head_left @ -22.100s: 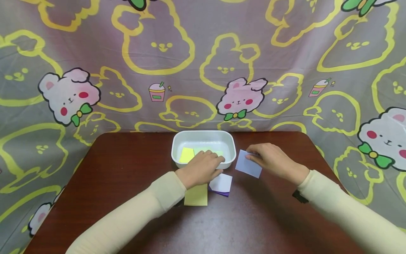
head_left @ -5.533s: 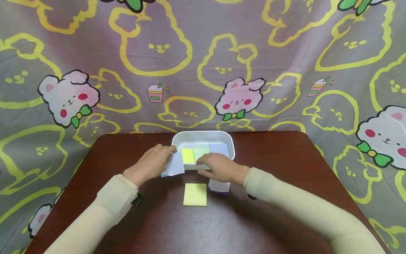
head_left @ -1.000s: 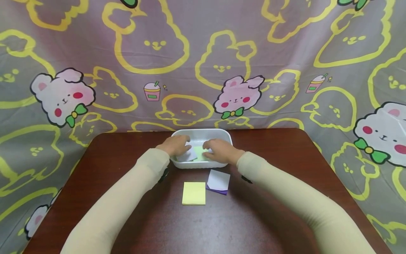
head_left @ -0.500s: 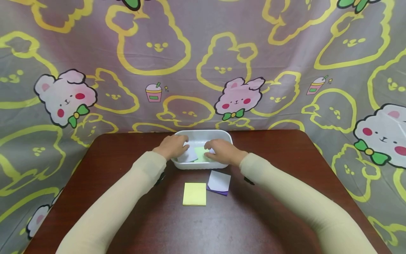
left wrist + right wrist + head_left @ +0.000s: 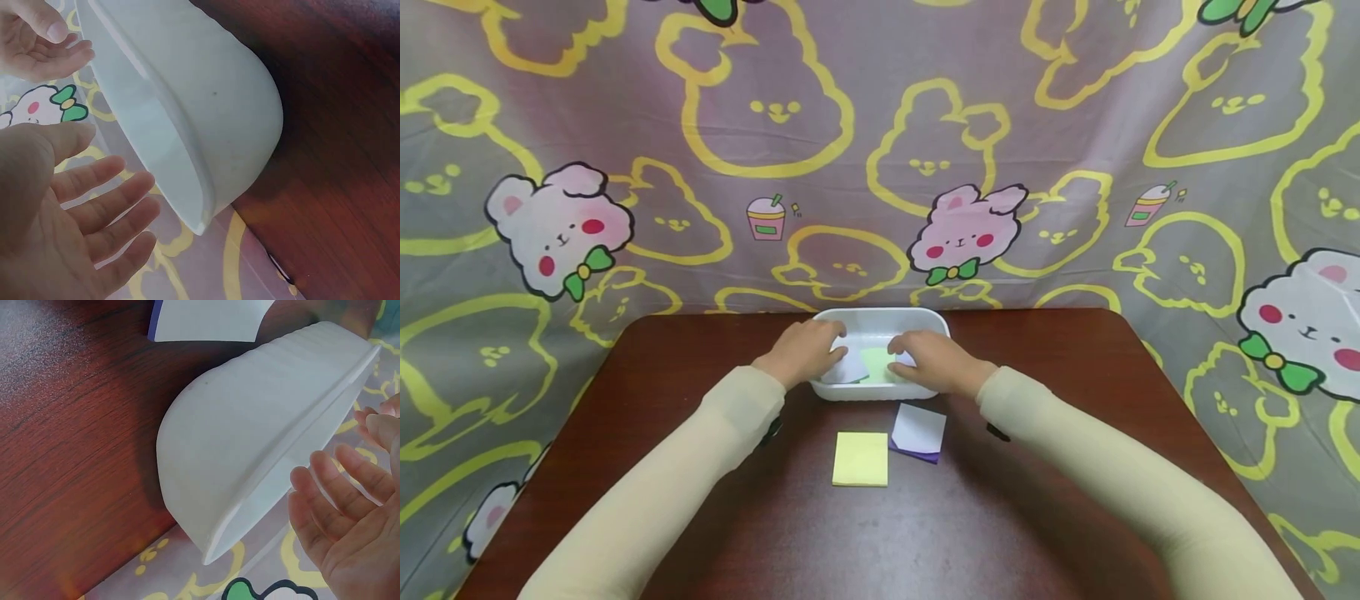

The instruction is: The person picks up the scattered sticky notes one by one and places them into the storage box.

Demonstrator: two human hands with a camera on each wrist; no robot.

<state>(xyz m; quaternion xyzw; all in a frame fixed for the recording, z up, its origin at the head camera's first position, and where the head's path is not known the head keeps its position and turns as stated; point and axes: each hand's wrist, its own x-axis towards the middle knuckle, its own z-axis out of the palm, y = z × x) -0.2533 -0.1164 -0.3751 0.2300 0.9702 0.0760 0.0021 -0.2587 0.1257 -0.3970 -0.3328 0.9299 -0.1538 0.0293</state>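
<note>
A white tub (image 5: 880, 392) stands at the table's back edge. Over its left end hovers my left hand (image 5: 801, 352), fingers spread and loosely bent, holding nothing; the left wrist view shows the hand's palm (image 5: 50, 256) beside the rim. My right hand (image 5: 936, 362) is over the right end in the same way, and its fingers (image 5: 331, 494) grip nothing in the right wrist view. Inside the tub lie a pale blue-white paper square (image 5: 850, 368), a light green one (image 5: 876, 364) and a lavender one (image 5: 906, 359), partly hidden by the hands.
In front of the tub, a yellow sticky-note pad (image 5: 861, 459) lies on the dark wood table (image 5: 970, 525). Beside it a white paper square (image 5: 919, 427) sits on a purple one (image 5: 928, 457). A patterned cloth (image 5: 850, 192) hangs behind the table.
The pale blue sheet, held by the left hand outside the tub 5.5 s ago, now lies inside, covering the bright yellow square. Over the last second both hands have drawn slightly apart.
</note>
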